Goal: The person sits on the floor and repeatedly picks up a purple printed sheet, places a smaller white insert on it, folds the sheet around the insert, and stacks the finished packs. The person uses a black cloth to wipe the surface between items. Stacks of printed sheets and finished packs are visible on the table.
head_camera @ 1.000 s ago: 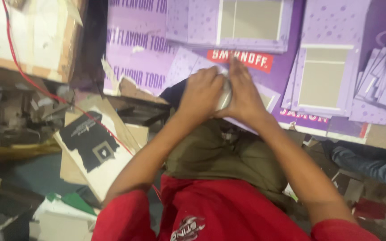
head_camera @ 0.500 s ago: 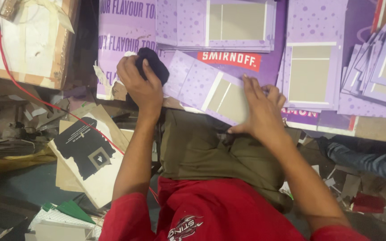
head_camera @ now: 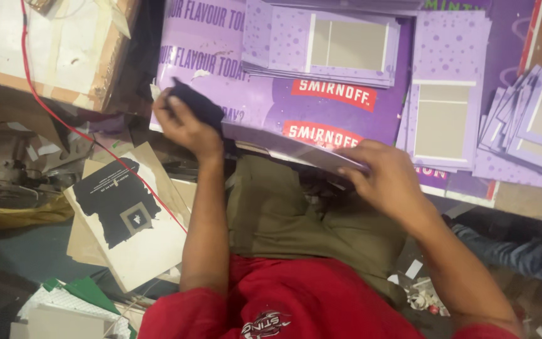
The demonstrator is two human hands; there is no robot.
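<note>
My left hand [head_camera: 183,122] is closed around a dark cloth [head_camera: 197,103] and presses it against the near left end of a purple printed card [head_camera: 296,150]. My right hand [head_camera: 387,179] grips the same card at its near right edge, fingers curled over it. The card lies tilted at the table's front edge, over my lap in olive trousers. It rests on a large purple printed sheet [head_camera: 233,69] that covers the work surface.
Stacks of purple cards with pale windows [head_camera: 346,47] [head_camera: 443,119] [head_camera: 534,132] lie beyond and to the right. A wooden board [head_camera: 51,50] with a red wire [head_camera: 64,119] sits at the left. Cardboard scraps with a black print [head_camera: 123,207] litter the floor.
My left hand has swept the dark cloth left and a little nearer along the card. My right hand has slid to the card's near right edge, and the card has turned flatter.
</note>
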